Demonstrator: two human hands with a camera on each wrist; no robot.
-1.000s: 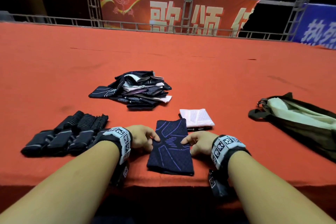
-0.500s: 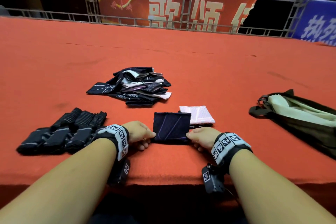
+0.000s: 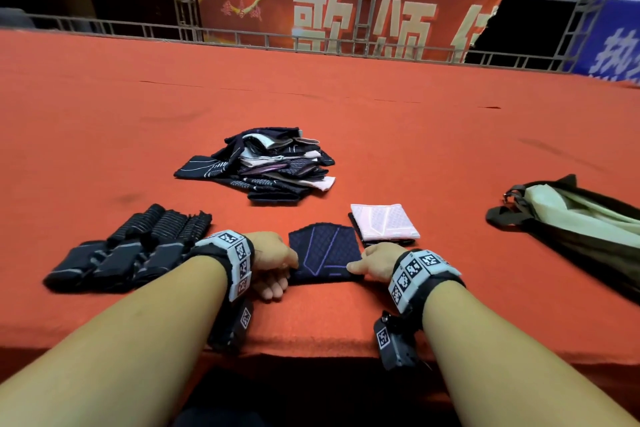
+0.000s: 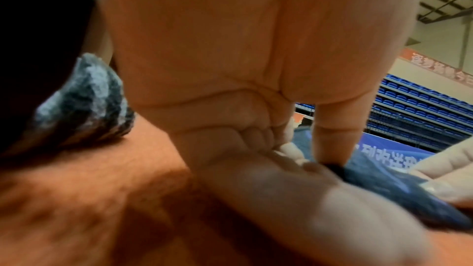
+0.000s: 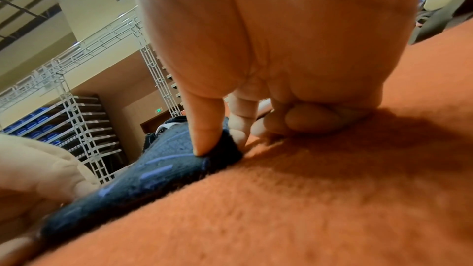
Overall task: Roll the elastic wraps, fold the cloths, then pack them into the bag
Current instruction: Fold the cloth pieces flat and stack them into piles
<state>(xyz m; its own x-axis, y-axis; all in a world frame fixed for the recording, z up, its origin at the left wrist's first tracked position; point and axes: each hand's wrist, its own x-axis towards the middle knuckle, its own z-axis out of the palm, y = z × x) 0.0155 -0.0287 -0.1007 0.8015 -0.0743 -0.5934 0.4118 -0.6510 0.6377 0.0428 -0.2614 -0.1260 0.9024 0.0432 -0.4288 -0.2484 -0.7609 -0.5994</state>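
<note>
A navy cloth (image 3: 325, 251) with purple lines lies folded into a square near the table's front edge. My left hand (image 3: 277, 263) pinches its near left corner, thumb on top and fingers curled at the edge (image 4: 330, 161). My right hand (image 3: 367, 262) pinches the near right corner the same way, with the thumb (image 5: 204, 135) pressed on the navy cloth (image 5: 143, 175). A folded pink cloth (image 3: 384, 222) lies on a dark one just behind to the right. A pile of unfolded cloths (image 3: 273, 163) sits farther back. Several rolled black wraps (image 3: 128, 250) lie at the left. The dark bag (image 3: 571, 218) with a pale lining lies at the right.
The table is covered in orange felt (image 3: 346, 315), and its front edge runs just below my wrists. A metal railing (image 3: 311, 42) and a red banner (image 3: 346, 10) stand behind the far edge.
One second ago the navy cloth lay long towards the front edge. Both hands folded it in half away from me, and it now lies as a square held at its near corners.
</note>
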